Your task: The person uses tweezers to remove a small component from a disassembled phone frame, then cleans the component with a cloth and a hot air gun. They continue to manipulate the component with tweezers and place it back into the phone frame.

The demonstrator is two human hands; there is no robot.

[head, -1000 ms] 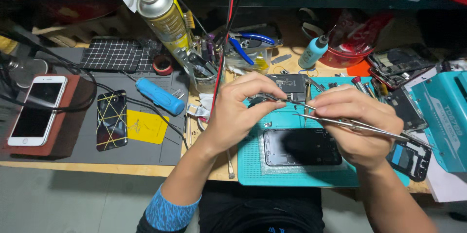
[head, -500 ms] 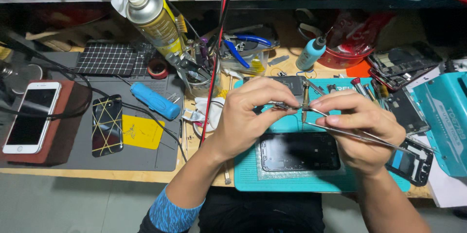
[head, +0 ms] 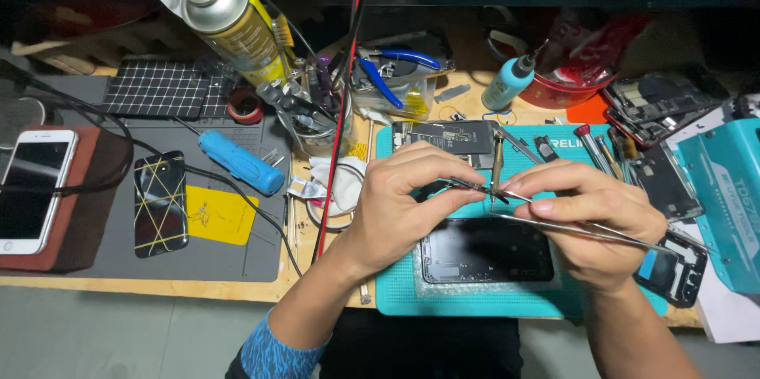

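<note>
Tweezers (head: 586, 228) being pinched by right hand (head: 594, 220); left hand (head: 404, 205) gripping small part (head: 475, 186); both hovering over teal mat (head: 396, 284) on cluttered workbench (head: 332, 268).

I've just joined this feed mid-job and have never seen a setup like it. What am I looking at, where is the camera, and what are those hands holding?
No machine here: a person's two bare hands, filmed from a head-worn camera looking down at a cluttered wooden workbench. The left hand pinches a small dark flat part between its fingers. The right hand holds long silver metal tweezers, whose tips meet that part. Beneath them a black phone with its screen dark lies on a teal rubber work mat. To the left sit a grey mat, a blue-handled tool, a white phone and a spray can.
</note>
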